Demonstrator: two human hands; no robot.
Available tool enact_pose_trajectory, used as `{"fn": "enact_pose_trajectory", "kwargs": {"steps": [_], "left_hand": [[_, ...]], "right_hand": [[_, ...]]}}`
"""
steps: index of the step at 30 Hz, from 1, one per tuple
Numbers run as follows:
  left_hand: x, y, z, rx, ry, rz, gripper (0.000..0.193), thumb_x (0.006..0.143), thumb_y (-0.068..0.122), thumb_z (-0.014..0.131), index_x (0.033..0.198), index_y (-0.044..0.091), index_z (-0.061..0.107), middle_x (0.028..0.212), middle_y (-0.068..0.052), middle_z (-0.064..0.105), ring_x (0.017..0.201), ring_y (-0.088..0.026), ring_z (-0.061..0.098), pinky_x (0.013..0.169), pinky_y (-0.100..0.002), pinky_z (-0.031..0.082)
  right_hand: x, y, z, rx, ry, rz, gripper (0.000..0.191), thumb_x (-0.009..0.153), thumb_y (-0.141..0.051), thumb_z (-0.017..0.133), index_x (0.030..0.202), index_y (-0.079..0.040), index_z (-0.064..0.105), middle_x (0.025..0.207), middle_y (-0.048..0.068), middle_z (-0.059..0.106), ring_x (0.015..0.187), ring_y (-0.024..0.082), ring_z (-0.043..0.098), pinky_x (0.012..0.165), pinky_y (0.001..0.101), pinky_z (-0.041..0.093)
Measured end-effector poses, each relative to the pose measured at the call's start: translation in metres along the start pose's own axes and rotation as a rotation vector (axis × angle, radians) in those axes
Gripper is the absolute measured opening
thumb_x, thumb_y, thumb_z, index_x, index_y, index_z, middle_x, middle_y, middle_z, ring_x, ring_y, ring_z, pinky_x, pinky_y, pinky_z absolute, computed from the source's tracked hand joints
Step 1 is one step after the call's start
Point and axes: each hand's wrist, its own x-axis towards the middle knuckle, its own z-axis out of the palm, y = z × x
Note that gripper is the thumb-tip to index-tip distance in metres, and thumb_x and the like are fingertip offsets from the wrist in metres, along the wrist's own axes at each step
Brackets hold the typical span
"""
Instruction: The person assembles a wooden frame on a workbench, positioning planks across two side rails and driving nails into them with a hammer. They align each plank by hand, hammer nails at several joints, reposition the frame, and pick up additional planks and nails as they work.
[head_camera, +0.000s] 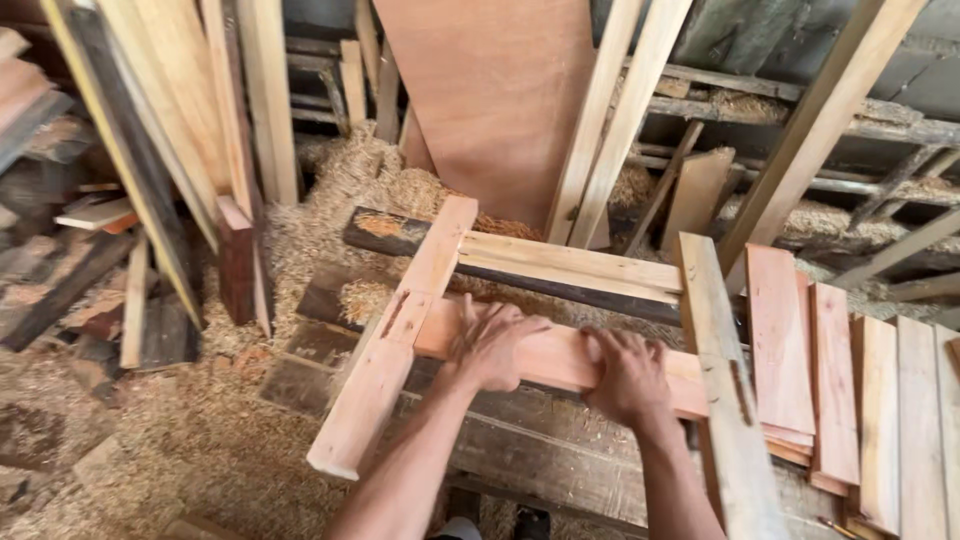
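1. Already, a reddish plank (560, 358) lies across the frame, under both hands.
2. Left hand (492, 345) and right hand (625, 375) press flat on it, fingers spread, gripping nothing.
3. Beyond them a pale rail (565, 262) spans the side pieces; right of them, cut boards (835, 385) wait stacked on the surface (540, 465), seemingly unfitted.

Two hands, the left hand (492, 345) and the right hand (627, 375), are pressing on one reddish board (560, 357). Two pale rails (397, 330) are lying crosswise. One plywood sheet (490, 95) is leaning behind.
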Motion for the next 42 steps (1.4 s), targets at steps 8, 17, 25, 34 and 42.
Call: {"fn": "enact_pose_trajectory", "kwargs": {"steps": [8, 17, 25, 34, 42], "left_hand": [[0.043, -0.056, 0.086, 0.100, -0.070, 0.080, 0.094, 0.060, 0.016, 0.086, 0.145, 0.040, 0.052, 0.146, -0.005, 0.046, 0.143, -0.027, 0.036, 0.121, -0.076, -0.001], [0.029, -0.097, 0.174, 0.082, -0.158, 0.109, 0.113, 0.054, 0.049, 0.096, 0.153, 0.046, 0.040, 0.163, -0.015, 0.032, 0.146, -0.034, 0.025, 0.112, -0.077, -0.003], [0.030, -0.088, 0.198, 0.089, -0.272, 0.044, 0.119, 0.056, 0.077, 0.082, 0.158, 0.044, 0.029, 0.160, -0.006, 0.032, 0.151, -0.026, 0.024, 0.118, -0.073, -0.003], [0.080, 0.029, 0.272, -0.085, -0.121, 0.149, 0.105, 0.078, 0.081, 0.063, 0.160, 0.027, 0.024, 0.153, -0.013, 0.038, 0.144, -0.031, 0.034, 0.122, -0.067, 0.003], [0.111, 0.079, 0.320, -0.039, -0.132, -0.055, 0.093, 0.080, 0.083, 0.049, 0.150, 0.024, 0.033, 0.135, -0.010, 0.055, 0.122, -0.028, 0.052, 0.105, -0.051, 0.031]], "right_hand": [[0.020, 0.036, 0.103, 0.028, -0.005, -0.013, 0.122, 0.042, -0.035, 0.105, 0.148, -0.025, 0.046, 0.149, 0.008, 0.050, 0.136, 0.027, 0.044, 0.119, 0.0551, 0.020], [0.003, 0.025, 0.175, 0.014, -0.211, 0.070, 0.130, 0.041, -0.039, 0.105, 0.154, -0.026, 0.043, 0.150, 0.010, 0.046, 0.137, 0.029, 0.042, 0.118, 0.0566, 0.023], [-0.030, 0.090, 0.201, 0.417, 0.147, 0.178, 0.055, 0.079, -0.025, 0.090, 0.127, -0.008, 0.067, 0.132, 0.016, 0.067, 0.123, 0.028, 0.061, 0.101, 0.0435, 0.053], [-0.063, 0.231, 0.180, 0.653, 0.166, 0.953, 0.041, 0.093, -0.023, 0.072, 0.131, -0.009, 0.065, 0.116, 0.009, 0.075, 0.096, 0.021, 0.076, 0.081, 0.0344, 0.062], [-0.017, 0.289, 0.185, 0.657, 0.053, 0.915, 0.068, 0.088, -0.034, 0.078, 0.146, -0.010, 0.051, 0.125, 0.012, 0.071, 0.101, 0.024, 0.071, 0.088, 0.0396, 0.057]]}}
